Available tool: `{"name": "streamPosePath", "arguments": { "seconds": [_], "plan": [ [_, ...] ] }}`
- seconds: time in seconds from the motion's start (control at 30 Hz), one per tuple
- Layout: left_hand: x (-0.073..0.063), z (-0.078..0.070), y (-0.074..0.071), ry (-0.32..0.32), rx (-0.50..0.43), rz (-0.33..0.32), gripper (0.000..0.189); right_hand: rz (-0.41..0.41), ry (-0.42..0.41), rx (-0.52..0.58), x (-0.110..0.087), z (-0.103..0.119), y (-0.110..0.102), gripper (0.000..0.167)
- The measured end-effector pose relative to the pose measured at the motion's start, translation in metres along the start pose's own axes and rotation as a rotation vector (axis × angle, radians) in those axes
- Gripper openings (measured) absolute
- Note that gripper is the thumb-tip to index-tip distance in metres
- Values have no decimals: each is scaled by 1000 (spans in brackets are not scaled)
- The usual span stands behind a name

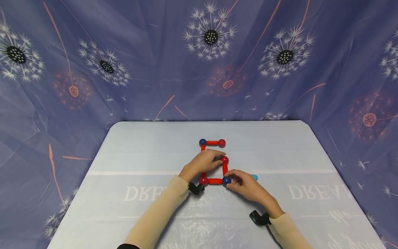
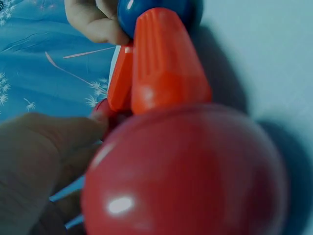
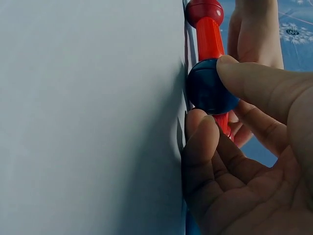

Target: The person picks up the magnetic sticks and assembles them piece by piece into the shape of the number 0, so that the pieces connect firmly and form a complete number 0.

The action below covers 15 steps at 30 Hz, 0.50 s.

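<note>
Red rods and red and blue balls are joined in a chain on the white table. My left hand (image 1: 203,162) reaches over the chain's left side and pinches the red ball (image 1: 224,159) at its near free end between thumb and fingers. Below that ball a red rod (image 1: 225,169) runs to a blue ball (image 1: 226,181), which my right hand (image 1: 248,186) grips with thumb and fingertips. Another red rod (image 1: 215,181) links the blue ball to a red corner ball (image 1: 203,181), large in the left wrist view. The left-side rods are partly hidden under my left hand.
The chain's far end has a blue ball (image 1: 202,142), a red rod (image 1: 212,143) and a red ball (image 1: 221,143). A light-blue piece (image 1: 255,177) shows behind my right hand. A patterned purple cloth (image 1: 192,97) hangs behind the table (image 1: 140,214).
</note>
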<state>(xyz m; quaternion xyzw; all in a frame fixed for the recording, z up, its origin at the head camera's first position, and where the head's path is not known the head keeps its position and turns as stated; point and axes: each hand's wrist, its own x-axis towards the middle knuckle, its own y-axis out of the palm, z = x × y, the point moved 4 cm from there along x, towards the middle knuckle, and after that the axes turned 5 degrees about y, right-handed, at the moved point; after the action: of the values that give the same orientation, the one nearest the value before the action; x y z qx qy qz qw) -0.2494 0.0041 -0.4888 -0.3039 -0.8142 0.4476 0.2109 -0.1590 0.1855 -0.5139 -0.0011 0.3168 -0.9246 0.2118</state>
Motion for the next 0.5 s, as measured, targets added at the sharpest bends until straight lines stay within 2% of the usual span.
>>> {"name": "streamPosePath", "arguments": {
  "seconds": [0.1, 0.17, 0.3, 0.37, 0.5],
  "plan": [
    [-8, 2, -3, 27, -67, -79, 35, -2, 8, 2, -1, -1, 1, 30],
    [-16, 4, -8, 34, -90, -164, 31, -4, 15, -1, -1, -1, 2, 30],
    [-36, 15, -16, -3, -107, -304, 26, -12, 29, 3, 0, 0, 2, 31],
    [-46, 20, -17, -34, -104, -336, 26, -13, 26, 6, 0, 1, 2, 31],
    [-58, 29, -15, -81, -132, -343, 27, -20, 13, 6, 0, 3, 1, 31]
  ]
}}
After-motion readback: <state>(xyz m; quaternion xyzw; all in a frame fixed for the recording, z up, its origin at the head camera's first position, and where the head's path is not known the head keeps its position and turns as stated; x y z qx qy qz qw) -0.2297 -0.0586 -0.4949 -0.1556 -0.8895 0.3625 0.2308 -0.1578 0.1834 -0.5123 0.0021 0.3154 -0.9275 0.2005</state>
